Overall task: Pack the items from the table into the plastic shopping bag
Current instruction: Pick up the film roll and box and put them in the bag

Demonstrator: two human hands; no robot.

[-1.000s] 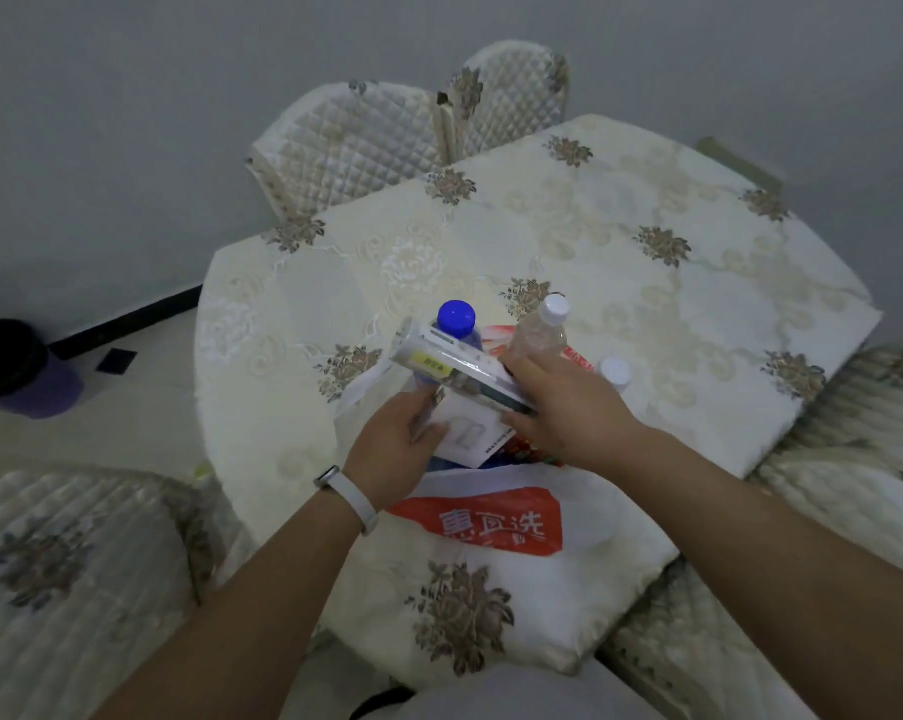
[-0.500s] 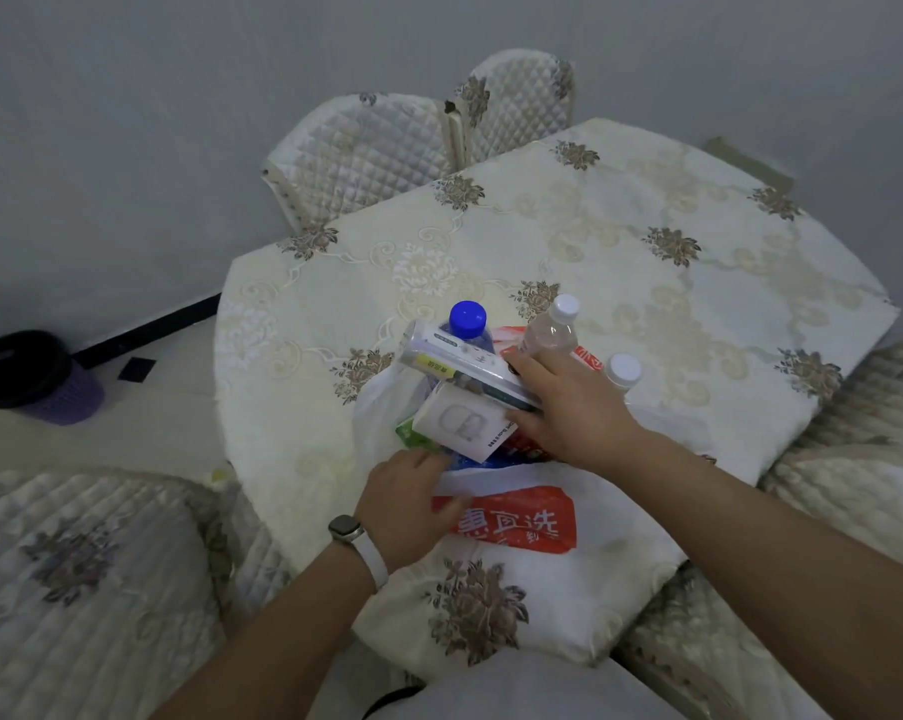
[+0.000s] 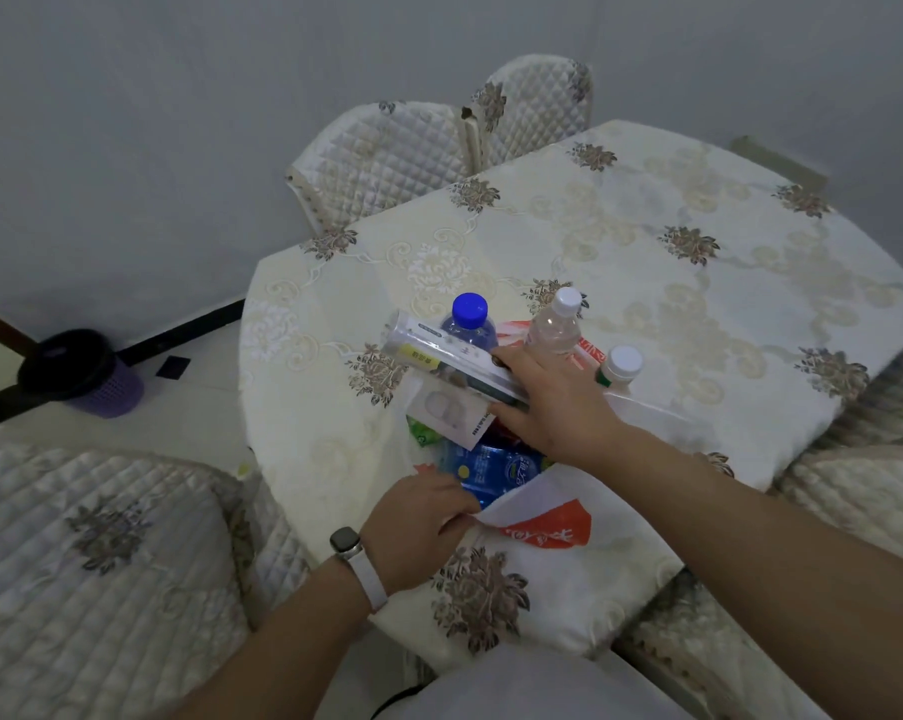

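bag: 1 plastic shopping bag [image 3: 545, 493], near edge of table [image 3: 698, 283], mouth open | left hand [image 3: 418, 522]: grips bag rim | right hand [image 3: 553, 402]: holds 1 long box [image 3: 439, 356] over mouth | inside: 1 white box [image 3: 446, 413], 1 blue packet [image 3: 496, 470] | far side, upright: 1 blue-capped bottle [image 3: 469, 317], 2 white-capped bottles [image 3: 555, 324]

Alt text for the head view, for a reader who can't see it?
The right hand holds a long box over an open plastic bag on a cloth-covered table, while the left hand grips the bag's near edge. Upright bottles stand at its far side.
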